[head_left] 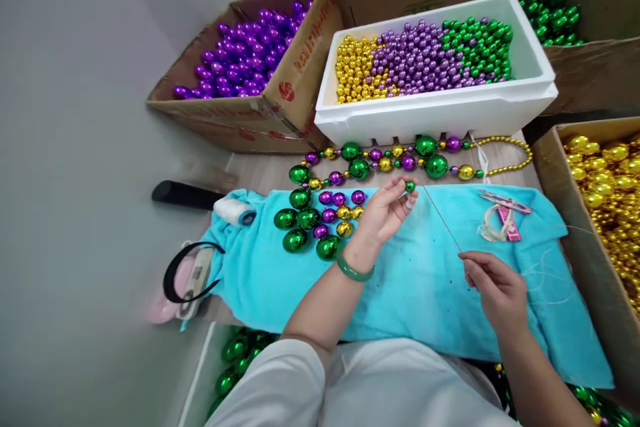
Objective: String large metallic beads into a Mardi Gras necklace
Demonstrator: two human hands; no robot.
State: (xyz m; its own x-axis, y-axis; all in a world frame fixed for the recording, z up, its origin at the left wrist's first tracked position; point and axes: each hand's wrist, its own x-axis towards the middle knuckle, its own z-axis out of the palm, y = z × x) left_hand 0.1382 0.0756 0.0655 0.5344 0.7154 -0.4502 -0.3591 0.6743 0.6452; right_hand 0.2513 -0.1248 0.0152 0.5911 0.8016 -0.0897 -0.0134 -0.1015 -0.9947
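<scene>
My left hand (385, 213) pinches a small green bead (410, 185) between its fingertips, above a turquoise towel (415, 280). A green bangle sits on that wrist. My right hand (493, 287) pinches the near end of a long thin needle (443, 219), whose tip points up towards the bead. Loose green, purple and gold beads (320, 217) lie on the towel just left of my left hand. A strung necklace of big and small beads (400, 160) lies along the towel's far edge.
A white foam box (440, 113) holds gold, purple and green beads. Cardboard boxes hold purple balls (245, 53), green balls (553, 13) and gold balls (607, 193). Small scissors and thread (503, 213) lie on the towel's right. A thread spool (235, 211) rests at its left end.
</scene>
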